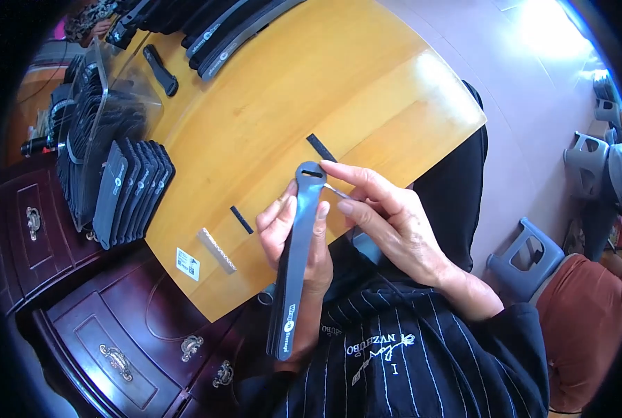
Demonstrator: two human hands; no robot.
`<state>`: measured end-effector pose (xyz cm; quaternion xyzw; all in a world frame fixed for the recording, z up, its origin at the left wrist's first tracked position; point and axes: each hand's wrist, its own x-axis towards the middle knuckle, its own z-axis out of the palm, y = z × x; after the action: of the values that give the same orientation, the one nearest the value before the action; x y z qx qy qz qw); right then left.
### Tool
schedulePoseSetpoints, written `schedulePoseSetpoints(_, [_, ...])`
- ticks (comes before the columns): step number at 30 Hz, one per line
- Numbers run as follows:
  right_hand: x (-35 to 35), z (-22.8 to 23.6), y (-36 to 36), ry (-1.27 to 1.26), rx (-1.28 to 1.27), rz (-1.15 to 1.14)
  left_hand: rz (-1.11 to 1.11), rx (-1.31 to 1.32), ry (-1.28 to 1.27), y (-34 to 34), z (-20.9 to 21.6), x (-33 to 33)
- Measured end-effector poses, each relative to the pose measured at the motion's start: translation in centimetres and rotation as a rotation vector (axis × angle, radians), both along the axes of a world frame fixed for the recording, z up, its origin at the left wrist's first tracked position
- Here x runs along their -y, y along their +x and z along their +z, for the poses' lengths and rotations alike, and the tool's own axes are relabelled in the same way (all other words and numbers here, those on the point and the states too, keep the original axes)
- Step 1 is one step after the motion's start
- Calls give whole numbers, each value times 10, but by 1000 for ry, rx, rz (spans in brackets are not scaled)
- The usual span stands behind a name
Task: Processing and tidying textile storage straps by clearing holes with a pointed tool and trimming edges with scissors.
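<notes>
My left hand (288, 233) is wrapped round a long dark-grey strap (301, 258), which seems to be several layers thick. It hangs slanted above the table's near edge, its rounded, slotted end up and its printed end down by my lap. Beside the slotted end, my right hand (394, 223) has its index fingertip against the strap. Its thumb and another finger pinch a thin, pale-edged piece, too small to name. Beyond the strap's tip a short black strip (320, 148) lies on the wooden table (255, 118). Another short black strip (241, 219) rests left of my left hand.
A clear serrated strip (217, 251) and a white label (188, 264) lie near the table's left corner. Black straps fill a clear bin (103, 76); more stand in a row (133, 191). A strap bundle (231, 45) lies at the back. Grey stool (527, 258) at right.
</notes>
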<state>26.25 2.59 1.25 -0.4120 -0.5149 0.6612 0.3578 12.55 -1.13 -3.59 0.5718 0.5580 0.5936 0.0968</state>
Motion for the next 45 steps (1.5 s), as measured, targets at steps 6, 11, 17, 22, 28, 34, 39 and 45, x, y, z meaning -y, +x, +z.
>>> schedulePoseSetpoints(6, [-7, 0, 3, -83, -38, 20, -23, 20, -15, 1, 3, -2])
schedulePoseSetpoints(11, [-9, 5, 7, -336, -146, 66, -21, -161, -231, 0, 15, 2])
schedulePoseSetpoints(17, [2, 6, 0, -409, -249, -57, -22, -181, 107, 4, 1, -7])
schedulePoseSetpoints(22, [-15, 0, 4, -232, -109, 31, -161, -89, -89, -5, 9, 0])
schedulePoseSetpoints(28, [-46, 27, 40, 218, 303, 315, -402, 517, -193, -11, 12, -1])
schedulePoseSetpoints(34, [-54, 19, 51, 383, 218, 434, -686, 754, -332, -22, 25, -6])
schedulePoseSetpoints(39, [-34, 28, 44, 621, 361, 191, -513, 1208, -481, -2, 37, -10])
schedulePoseSetpoints(45, [-29, 34, 49, 533, 311, 220, -559, 1022, -365, 21, 30, -7])
